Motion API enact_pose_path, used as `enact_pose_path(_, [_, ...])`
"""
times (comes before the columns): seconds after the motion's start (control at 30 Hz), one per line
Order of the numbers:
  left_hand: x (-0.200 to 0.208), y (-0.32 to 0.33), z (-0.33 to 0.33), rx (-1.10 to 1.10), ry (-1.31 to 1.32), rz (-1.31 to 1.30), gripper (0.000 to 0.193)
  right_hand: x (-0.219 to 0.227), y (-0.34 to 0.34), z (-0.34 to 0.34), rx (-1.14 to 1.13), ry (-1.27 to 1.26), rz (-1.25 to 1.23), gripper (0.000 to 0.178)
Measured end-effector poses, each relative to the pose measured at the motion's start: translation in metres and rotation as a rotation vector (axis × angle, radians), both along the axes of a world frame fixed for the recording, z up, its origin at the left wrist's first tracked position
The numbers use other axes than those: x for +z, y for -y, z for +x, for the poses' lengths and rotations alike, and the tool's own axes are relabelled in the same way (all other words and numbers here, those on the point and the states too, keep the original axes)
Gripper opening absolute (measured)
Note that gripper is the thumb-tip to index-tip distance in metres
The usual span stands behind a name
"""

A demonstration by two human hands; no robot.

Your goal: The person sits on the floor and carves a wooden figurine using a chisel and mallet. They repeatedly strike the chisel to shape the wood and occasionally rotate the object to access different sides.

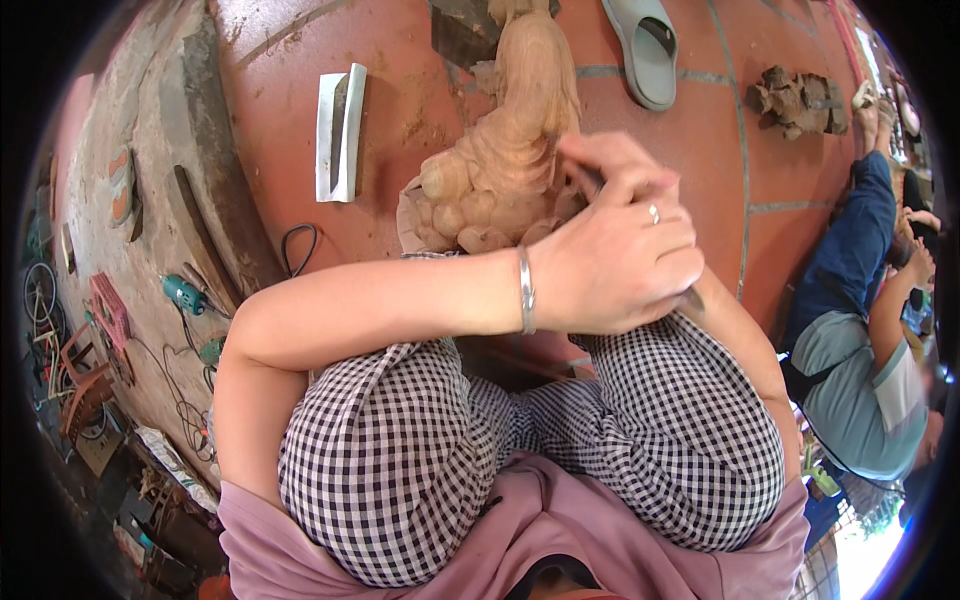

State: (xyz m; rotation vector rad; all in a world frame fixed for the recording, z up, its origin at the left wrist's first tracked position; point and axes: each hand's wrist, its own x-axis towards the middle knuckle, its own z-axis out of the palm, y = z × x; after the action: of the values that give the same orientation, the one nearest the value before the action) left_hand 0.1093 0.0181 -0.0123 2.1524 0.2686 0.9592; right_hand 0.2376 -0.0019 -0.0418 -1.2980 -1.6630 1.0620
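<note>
A pale brown wooden carving (505, 150), with rounded lumps around its base, stands on the floor in front of my knees. My left hand (625, 260), with a ring and a bracelet, crosses over to the right, its fingers curled around a slim dark tool (692, 298) whose end pokes out below. Mostly hidden behind it is my right hand (615, 158); its visible fingers bend around the tool's other end, close against the carving's right side. The tool's working tip is hidden, so its exact kind does not show.
A folded white sheet (352, 135) lies on the tiles left of the carving. Beyond are a grey slipper (652, 75) and a rough wood chunk (797, 102). At left, a teal power tool (184, 293) and cables lie on a worn slab (165, 95). Another person (860, 365) sits at right.
</note>
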Motion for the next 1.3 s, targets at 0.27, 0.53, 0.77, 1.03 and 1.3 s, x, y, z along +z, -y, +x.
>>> enact_pose_path(0.27, [-0.001,-0.001,-0.006,-0.038,-0.014,0.029,0.031,-0.004,0.003,0.001,-0.006,0.003,-0.008,0.051])
enact_pose_path(0.53, [-0.007,-0.003,-0.004,-0.035,0.001,0.034,0.034,-0.007,0.000,0.000,-0.023,-0.021,-0.011,0.050])
enact_pose_path(0.77, [-0.007,-0.002,-0.004,-0.050,0.006,0.038,0.034,-0.009,0.003,-0.001,-0.038,-0.038,-0.019,0.049])
enact_pose_path(1.03, [-0.008,-0.005,-0.002,-0.047,0.035,0.041,0.030,-0.012,0.002,-0.002,-0.047,-0.047,-0.032,0.047])
enact_pose_path(1.3, [-0.010,-0.006,0.001,-0.031,0.056,0.048,0.032,-0.013,0.001,0.000,-0.076,-0.116,-0.050,0.046])
